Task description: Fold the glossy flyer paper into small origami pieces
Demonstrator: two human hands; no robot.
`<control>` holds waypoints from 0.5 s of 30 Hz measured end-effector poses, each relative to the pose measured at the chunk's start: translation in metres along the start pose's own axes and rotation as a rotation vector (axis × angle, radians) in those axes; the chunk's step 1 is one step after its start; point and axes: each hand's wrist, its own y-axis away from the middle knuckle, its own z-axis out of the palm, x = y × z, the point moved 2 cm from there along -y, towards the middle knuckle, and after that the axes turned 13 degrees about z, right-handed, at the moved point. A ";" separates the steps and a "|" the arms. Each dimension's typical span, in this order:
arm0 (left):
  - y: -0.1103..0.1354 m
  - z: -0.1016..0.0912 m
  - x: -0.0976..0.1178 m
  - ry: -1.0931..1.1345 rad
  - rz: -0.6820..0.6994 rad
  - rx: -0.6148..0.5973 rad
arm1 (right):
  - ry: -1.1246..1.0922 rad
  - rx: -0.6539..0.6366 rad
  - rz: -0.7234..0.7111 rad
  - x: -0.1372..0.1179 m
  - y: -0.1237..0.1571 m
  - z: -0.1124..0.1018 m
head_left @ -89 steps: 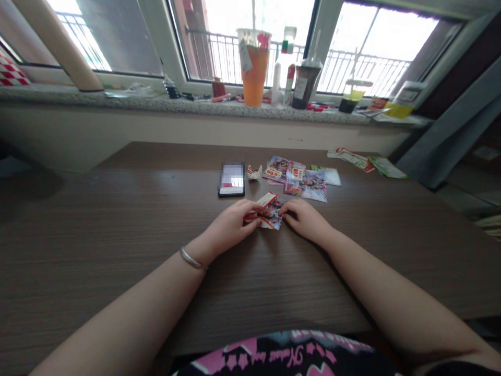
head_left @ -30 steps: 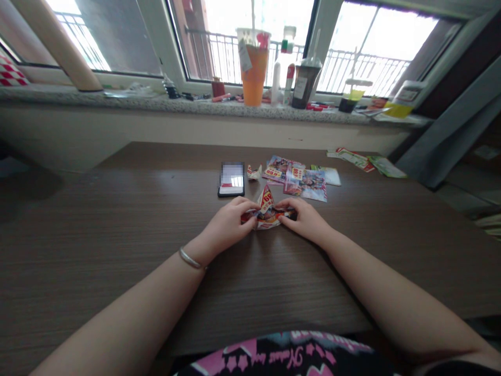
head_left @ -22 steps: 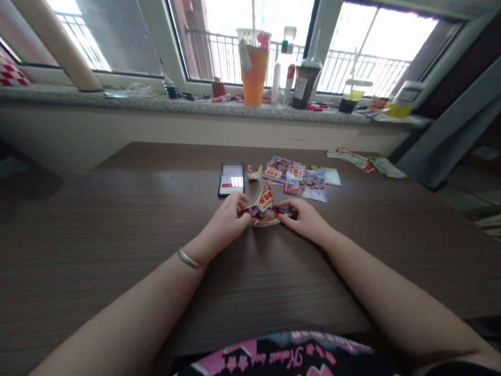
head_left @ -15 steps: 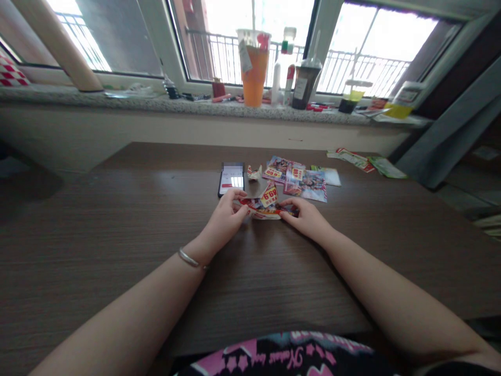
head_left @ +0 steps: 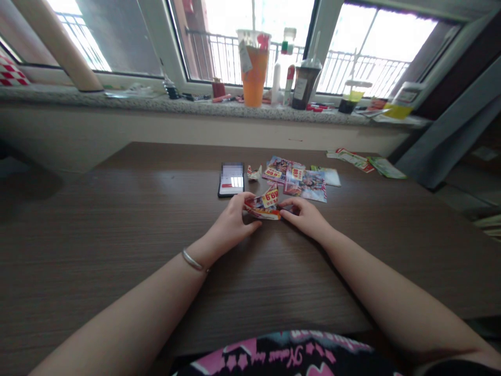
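Observation:
A folded colour-printed paper (head_left: 263,207) with a yellow and red price label stands slightly raised above the table, its shape a bit like a boat. At its left end is my left hand (head_left: 235,216), the fingers behind the paper and the thumb spread away below it; the hand is open. My right hand (head_left: 305,214) pinches the paper's right end between thumb and fingers. Just behind lies a small folded piece of pale paper (head_left: 254,173) with red marks. A phone (head_left: 231,180) with a lit screen lies to its left.
Behind my right hand, printed leaflets (head_left: 306,181) overlap on the wooden table (head_left: 117,235). Green and red paper strips (head_left: 385,167) lie at the far right. The windowsill (head_left: 188,104) carries a tall cup of orange drink (head_left: 255,73), a dark cup (head_left: 305,86), bottles and small items.
My left thumb has come off the paper's front and moved down and right. The left hand has shifted slightly right along the paper. My right hand stays in place.

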 end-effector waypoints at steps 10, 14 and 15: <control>0.000 0.006 -0.011 0.343 -0.126 0.183 | -0.552 -0.209 0.221 0.004 0.002 0.008; -0.004 0.005 -0.006 0.509 -0.189 0.228 | -0.781 -0.301 0.216 -0.003 0.006 0.006; -0.005 0.004 -0.004 0.527 -0.198 0.238 | -0.821 -0.317 0.204 -0.004 0.007 0.006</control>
